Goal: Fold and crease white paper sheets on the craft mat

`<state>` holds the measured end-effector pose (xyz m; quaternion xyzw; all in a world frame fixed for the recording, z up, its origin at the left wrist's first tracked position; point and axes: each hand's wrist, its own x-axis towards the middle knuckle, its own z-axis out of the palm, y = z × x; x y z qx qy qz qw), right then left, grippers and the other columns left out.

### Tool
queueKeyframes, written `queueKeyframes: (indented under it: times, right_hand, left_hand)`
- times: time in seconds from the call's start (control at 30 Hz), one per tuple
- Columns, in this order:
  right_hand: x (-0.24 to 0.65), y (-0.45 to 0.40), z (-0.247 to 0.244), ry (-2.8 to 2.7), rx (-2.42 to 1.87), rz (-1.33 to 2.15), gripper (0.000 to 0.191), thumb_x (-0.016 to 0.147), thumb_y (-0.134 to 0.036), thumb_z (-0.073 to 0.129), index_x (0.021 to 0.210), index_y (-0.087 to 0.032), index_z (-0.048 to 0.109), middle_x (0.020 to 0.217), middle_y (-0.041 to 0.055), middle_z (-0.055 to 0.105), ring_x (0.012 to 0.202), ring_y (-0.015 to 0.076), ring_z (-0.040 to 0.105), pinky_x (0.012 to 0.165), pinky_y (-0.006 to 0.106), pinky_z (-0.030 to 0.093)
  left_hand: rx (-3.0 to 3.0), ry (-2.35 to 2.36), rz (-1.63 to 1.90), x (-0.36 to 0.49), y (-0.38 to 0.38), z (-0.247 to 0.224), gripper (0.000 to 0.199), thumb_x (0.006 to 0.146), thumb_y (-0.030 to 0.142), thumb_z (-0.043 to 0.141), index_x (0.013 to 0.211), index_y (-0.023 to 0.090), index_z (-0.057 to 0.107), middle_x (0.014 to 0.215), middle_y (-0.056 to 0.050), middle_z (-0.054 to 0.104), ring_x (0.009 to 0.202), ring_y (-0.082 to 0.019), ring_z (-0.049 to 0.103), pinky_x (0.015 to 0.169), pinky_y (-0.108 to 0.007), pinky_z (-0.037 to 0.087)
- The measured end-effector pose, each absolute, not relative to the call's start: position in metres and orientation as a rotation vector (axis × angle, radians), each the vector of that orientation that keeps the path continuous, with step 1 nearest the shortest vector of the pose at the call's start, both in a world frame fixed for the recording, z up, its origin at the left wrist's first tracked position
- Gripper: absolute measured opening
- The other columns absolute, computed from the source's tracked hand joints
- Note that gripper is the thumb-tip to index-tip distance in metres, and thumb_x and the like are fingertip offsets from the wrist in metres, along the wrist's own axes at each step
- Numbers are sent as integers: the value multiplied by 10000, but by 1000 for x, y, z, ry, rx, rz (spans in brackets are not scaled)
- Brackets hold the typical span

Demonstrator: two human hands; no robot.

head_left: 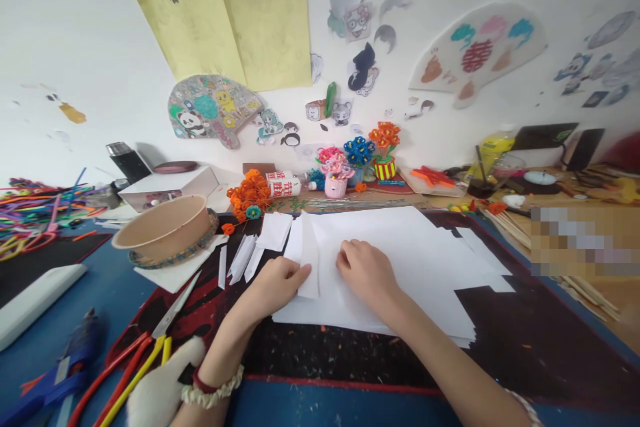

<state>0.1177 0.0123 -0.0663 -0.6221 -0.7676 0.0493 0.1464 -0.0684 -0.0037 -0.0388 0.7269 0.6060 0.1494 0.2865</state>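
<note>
A stack of large white paper sheets [370, 280] lies on the dark mat, its edges uneven at the right. Along the left side of the top sheet a narrow strip [309, 273] is folded over. My left hand [280, 283] is closed at this folded strip, with the thumb on it and the other fingers curled. Farther right, my right hand [367, 273] rests on the top sheet with its fingers curled in; the fingertips are partly hidden and no object shows in them. Small folded paper pieces [243, 257] lie just left of the stack.
Scissors [165, 320] with red and yellow handles lie open at the left, beside a blue glue gun [70, 373]. A round tan container [165, 230] stands behind them. Craft flowers [359, 153] line the wall. Wooden sticks [585, 293] lie at the right.
</note>
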Motion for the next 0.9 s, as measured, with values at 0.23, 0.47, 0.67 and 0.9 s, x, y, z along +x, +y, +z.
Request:
queueKeyframes:
  times: [0.23,0.47,0.67,0.9]
  right_hand:
    - [120,14,-62,-2155,-1807,215,189,880,-182,435,733,-186,554,759,24,650,678,149,560,524,281,208]
    - [119,13,-61,-2154,-1785,256,178,871,-180,441,733,-185,554,742,22,646,653,144,549,518,276,204]
    - [119,13,-60,-2144,-1757,282,183,875,-164,445,740,-186,565,735,25,637,652,147,549,527,275,215]
    - [118,12,-58,-2110,-1684,365,182,879,-154,457,778,-184,606,762,28,656,677,154,574,544,264,258]
  left_hand:
    - [1931,1825,367,-71,2,-37,475,849,415,409,433,203,321,431,27,373,472,-125,331,530,-280,198]
    - [1917,1871,381,-69,-1,-34,350,809,355,494,499,193,482,461,16,514,491,-137,436,548,-258,248]
    - [1922,1875,439,-69,0,-34,259,784,317,507,561,191,546,495,0,596,522,-155,516,576,-255,301]
    - [1880,1813,653,-69,0,-33,109,724,282,546,698,197,609,508,18,614,521,-161,531,583,-251,341]
